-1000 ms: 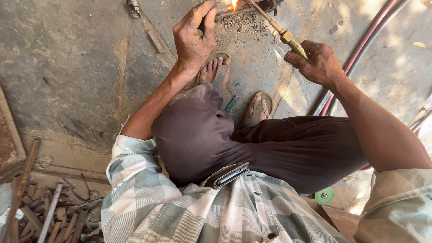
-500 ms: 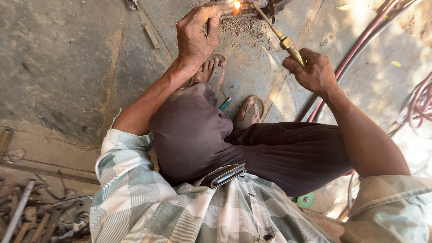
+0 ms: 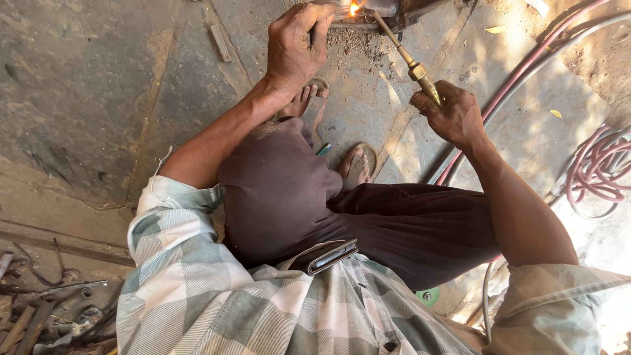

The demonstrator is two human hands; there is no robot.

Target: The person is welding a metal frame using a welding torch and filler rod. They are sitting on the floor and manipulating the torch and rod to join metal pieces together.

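While the person is squatting in a checked shirt (image 3: pixel 263 309) and dark trousers (image 3: pixel 368 223), a dark wallet (image 3: pixel 327 256) is poking out at the waist and sandalled feet (image 3: pixel 358 164) are resting on the concrete floor (image 3: pixel 98 85). The right hand (image 3: pixel 450 115) is closing around the brass torch (image 3: pixel 417 69), whose thin neck is slanting up and left to a small orange flame (image 3: pixel 355 8). Red hoses (image 3: pixel 598 164) are lying coiled to the right. The left hand (image 3: pixel 297 43) is pinching a thin metal rod (image 3: pixel 348 25), holding its end right at the flame, beside a metal piece (image 3: pixel 394 10) at the top edge. Scrap metal (image 3: pixel 46 309) is lying at the lower left.
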